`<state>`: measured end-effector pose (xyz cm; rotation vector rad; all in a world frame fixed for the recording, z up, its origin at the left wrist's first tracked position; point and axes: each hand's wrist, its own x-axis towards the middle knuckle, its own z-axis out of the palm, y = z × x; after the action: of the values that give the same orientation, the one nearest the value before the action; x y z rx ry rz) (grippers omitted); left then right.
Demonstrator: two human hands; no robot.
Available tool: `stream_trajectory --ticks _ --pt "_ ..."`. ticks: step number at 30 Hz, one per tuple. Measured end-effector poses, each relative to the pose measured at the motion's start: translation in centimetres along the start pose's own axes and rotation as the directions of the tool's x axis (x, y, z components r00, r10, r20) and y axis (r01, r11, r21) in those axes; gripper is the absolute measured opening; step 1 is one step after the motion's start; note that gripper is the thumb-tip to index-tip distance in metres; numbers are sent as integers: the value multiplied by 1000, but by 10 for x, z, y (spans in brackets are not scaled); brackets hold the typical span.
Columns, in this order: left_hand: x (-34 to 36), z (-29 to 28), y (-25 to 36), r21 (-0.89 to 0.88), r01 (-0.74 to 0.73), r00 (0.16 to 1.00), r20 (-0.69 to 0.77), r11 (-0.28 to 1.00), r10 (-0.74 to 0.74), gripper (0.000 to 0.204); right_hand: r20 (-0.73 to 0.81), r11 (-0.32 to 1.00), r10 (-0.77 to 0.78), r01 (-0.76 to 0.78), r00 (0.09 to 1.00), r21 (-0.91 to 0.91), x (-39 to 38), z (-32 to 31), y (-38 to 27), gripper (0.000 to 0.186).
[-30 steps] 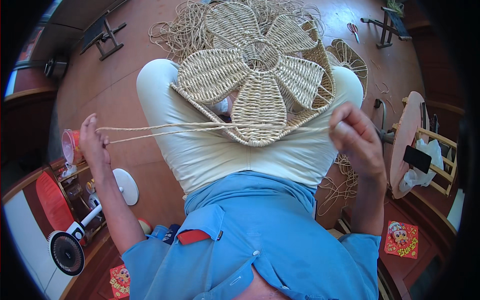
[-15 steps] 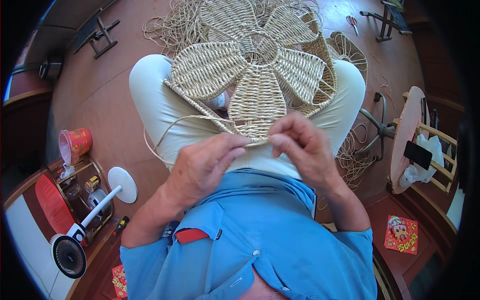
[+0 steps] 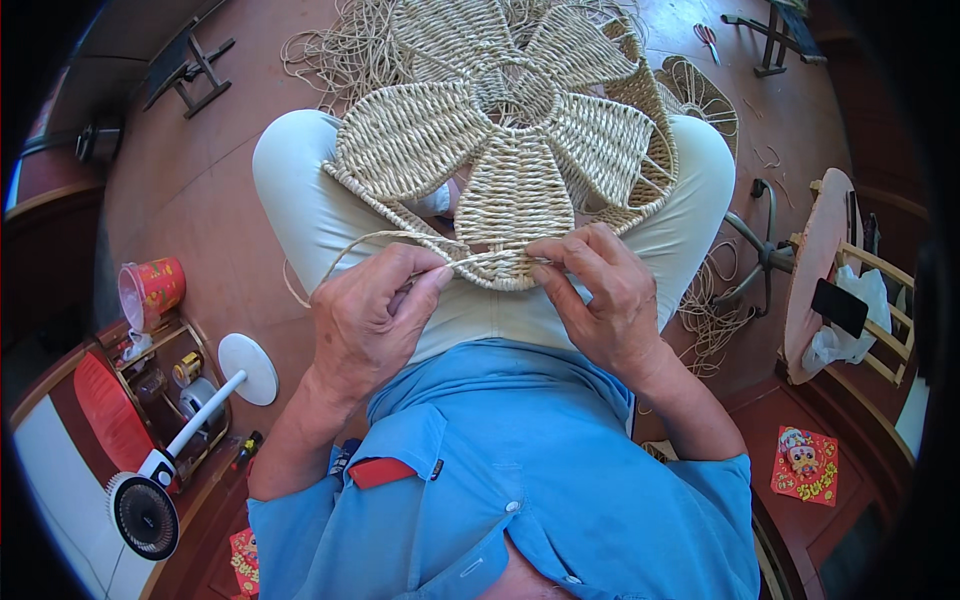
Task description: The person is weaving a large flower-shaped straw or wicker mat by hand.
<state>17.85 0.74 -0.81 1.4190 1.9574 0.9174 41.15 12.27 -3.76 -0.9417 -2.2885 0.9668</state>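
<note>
Hands (image 3: 368, 315) (image 3: 608, 285) pinch cord (image 3: 487, 257) between them, across the woven flower (image 3: 515, 190).

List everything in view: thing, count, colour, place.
petalled weaving: 1, tan, on lap
cord strand: 1, tan, across weaving's near edge
cord heaps: 2, tan, floor beyond knees and by right leg
other weaving: 1, tan, floor beyond right knee
scissors: 1, red-handled, floor, right
stands: 2, dark, upper corners
bucket: 1, red, left
small containers: several, mixed colours, left
fan: 1, white and black, lower left
board: 1, pinkish, right
phone: 1, black, right
plastic bag: 1, white, beside phone
decorations: 2, red, lower left and right
trousers: 1, cream, under weaving
shirt: 1, blue, lower middle
left hand: 1, bare, pinching the strand
right hand: 1, bare, at weaving's edge
</note>
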Motion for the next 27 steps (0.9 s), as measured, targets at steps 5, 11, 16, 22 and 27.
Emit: stream_trajectory --ticks 5,11,16,22,27 --pt "3 3 2 89 -76 997 -17 993 78 9 14 1000 -10 10 1000 0 -1 1 1 15" --pt "7 5 6 197 -133 991 16 971 132 10 64 999 31 -33 997 35 1 -1 2 15" --pt "10 4 13 285 -160 987 67 945 146 12 70 998 0 -4 998 68 0 -1 6 17" --pt "20 9 19 385 -311 950 152 869 272 9 105 969 212 -223 972 107 3 -16 -5 27" --pt "27 17 17 325 -291 954 166 900 249 8 125 981 195 -194 973 -22 8 -31 6 51"
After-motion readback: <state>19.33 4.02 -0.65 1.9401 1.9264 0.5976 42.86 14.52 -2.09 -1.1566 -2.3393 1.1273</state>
